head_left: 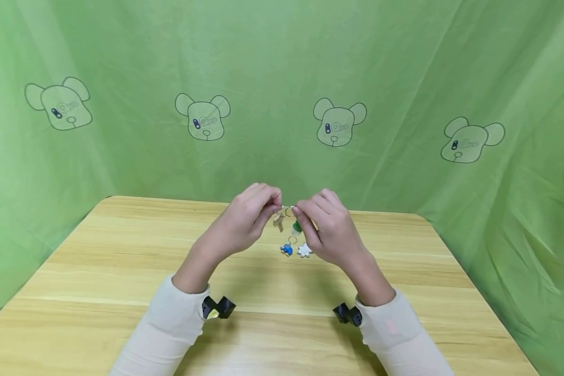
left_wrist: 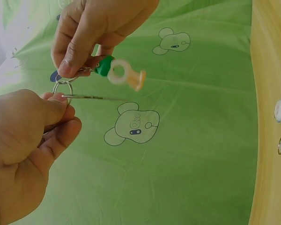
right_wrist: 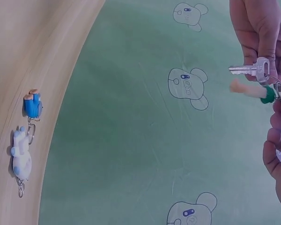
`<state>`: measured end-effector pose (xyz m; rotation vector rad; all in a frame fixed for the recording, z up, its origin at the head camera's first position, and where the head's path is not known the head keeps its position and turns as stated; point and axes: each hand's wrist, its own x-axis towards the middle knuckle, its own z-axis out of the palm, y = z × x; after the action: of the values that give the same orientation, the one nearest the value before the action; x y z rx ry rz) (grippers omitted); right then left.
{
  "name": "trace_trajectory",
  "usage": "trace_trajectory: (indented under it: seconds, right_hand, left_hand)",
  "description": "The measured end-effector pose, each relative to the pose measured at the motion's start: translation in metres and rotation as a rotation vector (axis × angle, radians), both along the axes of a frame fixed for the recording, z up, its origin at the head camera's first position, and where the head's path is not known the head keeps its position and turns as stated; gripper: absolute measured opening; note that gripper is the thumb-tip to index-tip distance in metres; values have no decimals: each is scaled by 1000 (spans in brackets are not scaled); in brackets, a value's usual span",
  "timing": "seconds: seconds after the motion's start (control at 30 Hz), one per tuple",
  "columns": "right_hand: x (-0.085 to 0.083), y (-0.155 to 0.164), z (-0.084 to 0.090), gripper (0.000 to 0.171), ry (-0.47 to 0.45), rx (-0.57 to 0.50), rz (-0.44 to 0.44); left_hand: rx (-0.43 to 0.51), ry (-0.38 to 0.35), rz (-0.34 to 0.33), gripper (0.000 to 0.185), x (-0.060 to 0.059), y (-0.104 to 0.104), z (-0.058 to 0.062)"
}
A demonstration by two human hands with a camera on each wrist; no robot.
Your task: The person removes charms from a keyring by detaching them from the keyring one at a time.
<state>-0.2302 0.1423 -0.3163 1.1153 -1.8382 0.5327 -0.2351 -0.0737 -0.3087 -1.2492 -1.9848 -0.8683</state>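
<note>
In the head view my left hand (head_left: 249, 216) and right hand (head_left: 329, 224) are raised close together above the table. The left fingertips pinch a metal key ring (left_wrist: 69, 86), from which a key (right_wrist: 257, 70) hangs. My right thumb and fingertips pinch the metal top of a keychain whose figure charm (left_wrist: 103, 66) dangles, with a green top and a pale body. Ring and keychain meet between the hands; whether they are linked cannot be told. Lower in the head view, on the table, a blue keychain (head_left: 286, 249) lies beside a white keychain (head_left: 304, 250).
A light wood-grain table (head_left: 122, 250) spreads under both arms. Behind it and along the sides hangs a green curtain (head_left: 272, 62) printed with bear heads. Black wrist cameras (head_left: 225, 307) stick out from the pale sleeves (head_left: 157, 334).
</note>
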Motion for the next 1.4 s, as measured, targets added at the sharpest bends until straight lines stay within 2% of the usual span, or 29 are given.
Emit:
trace_trajectory:
  seconds: [0.47,0.73,1.0,1.13,1.2,1.4]
  right_hand:
    - [1,-1,0,38,-122,-46,100]
    - [1,-1,1,39,-124,-66,127]
    - [0,-1,1,39,-149,-86,105]
    - [0,-1,0,39,-153,-102,80]
    - [-1,-1,0,40,-148,-107,64]
    - [-1,-1,0,40,-129,-111,38]
  left_hand:
    - [112,33,-31,6,3,4,1]
    - [105,7,-93,6,4,6,0]
    - [130,-100,-86,5,5,5,0]
    - [146,-123,-79,2,5,4,1]
    - [148,-117,-77,5,6,4,0]
    - [128,-41,-50,4,7,6,1]
